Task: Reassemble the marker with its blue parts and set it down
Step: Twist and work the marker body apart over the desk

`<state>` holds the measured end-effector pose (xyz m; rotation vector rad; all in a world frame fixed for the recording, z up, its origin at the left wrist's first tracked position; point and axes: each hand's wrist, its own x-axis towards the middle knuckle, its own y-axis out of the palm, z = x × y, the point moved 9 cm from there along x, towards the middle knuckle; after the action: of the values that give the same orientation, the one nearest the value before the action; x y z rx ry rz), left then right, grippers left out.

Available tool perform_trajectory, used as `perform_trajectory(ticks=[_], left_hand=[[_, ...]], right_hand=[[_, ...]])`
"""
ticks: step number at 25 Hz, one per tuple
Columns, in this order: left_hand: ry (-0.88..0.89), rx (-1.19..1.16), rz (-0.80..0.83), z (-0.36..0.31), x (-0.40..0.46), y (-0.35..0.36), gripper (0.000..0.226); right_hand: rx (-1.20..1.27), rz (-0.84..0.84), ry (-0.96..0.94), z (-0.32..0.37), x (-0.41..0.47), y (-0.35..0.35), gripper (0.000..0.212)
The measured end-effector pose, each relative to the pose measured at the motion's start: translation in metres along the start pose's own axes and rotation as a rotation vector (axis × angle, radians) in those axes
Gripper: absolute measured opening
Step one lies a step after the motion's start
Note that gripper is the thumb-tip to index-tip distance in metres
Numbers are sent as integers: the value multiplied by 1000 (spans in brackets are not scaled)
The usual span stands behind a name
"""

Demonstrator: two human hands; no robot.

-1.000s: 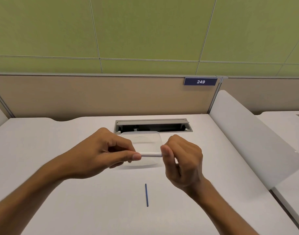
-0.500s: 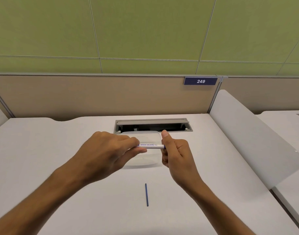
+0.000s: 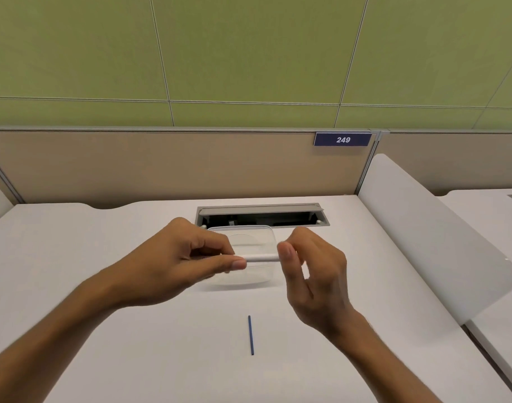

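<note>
I hold the white marker barrel (image 3: 262,258) level above the desk, between both hands. My left hand (image 3: 173,264) pinches its left end between thumb and fingers. My right hand (image 3: 315,271) grips the right end with thumb and fingertips; that end is hidden behind the thumb. A thin blue rod (image 3: 251,335), one of the marker's blue parts, lies alone on the white desk nearer to me, pointing away from me. No other blue part shows.
A clear plastic container (image 3: 260,237) sits on the desk just behind the marker. Behind it is an open grey cable slot (image 3: 262,213). A white divider panel (image 3: 423,228) stands at the right edge, a beige partition at the back.
The marker has rolled in my fingers: its printed label showed half a second ago and is now turned away. Both hands dropped slightly, and my right fingers spread out.
</note>
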<state>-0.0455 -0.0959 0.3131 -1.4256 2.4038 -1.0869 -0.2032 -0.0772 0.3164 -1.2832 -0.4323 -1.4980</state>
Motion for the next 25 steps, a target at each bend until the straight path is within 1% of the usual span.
perform_trajectory(ticks=[1, 2, 4, 5, 7, 10, 12, 14, 16, 17, 19, 22, 23, 24, 25], left_hand=[[45, 127, -62, -4, -1, -4, 36], [91, 305, -109, -9, -2, -7, 36], [164, 651, -146, -21, -3, -6, 39], [183, 744, -142, -23, -4, -4, 39], [218, 814, -144, -24, -5, -1, 39], [245, 830, -149, -24, -5, 0, 38], [226, 789, -150, -23, -4, -1, 39], [170, 679, -168, -17, -3, -6, 42], [97, 525, -154, -8, -2, -11, 43], [85, 466, -143, -5, -2, -12, 41], [83, 359, -116, -3, -1, -10, 36], [35, 169, -67, 5, -1, -8, 33], [21, 150, -55, 7, -2, -8, 33], [22, 187, -59, 5, -3, -8, 35], [47, 300, -83, 1, -5, -9, 36]], right_hand=[[51, 29, 126, -10, 0, 3, 38], [132, 68, 263, -22, -2, 8, 39], [358, 161, 521, -39, -10, 22, 42], [464, 195, 615, -44, -15, 29, 44], [581, 231, 711, -49, -22, 36, 48], [603, 275, 716, -49, -25, 39, 46], [526, 287, 666, -47, -25, 37, 44], [371, 278, 544, -41, -21, 31, 40], [241, 245, 391, -31, -14, 23, 29], [210, 229, 337, -28, -13, 21, 24], [195, 207, 277, -25, -12, 18, 21], [183, 217, 224, -22, -15, 19, 22], [187, 225, 228, -22, -16, 19, 22], [213, 229, 263, -25, -17, 20, 22], [264, 227, 337, -30, -18, 20, 23]])
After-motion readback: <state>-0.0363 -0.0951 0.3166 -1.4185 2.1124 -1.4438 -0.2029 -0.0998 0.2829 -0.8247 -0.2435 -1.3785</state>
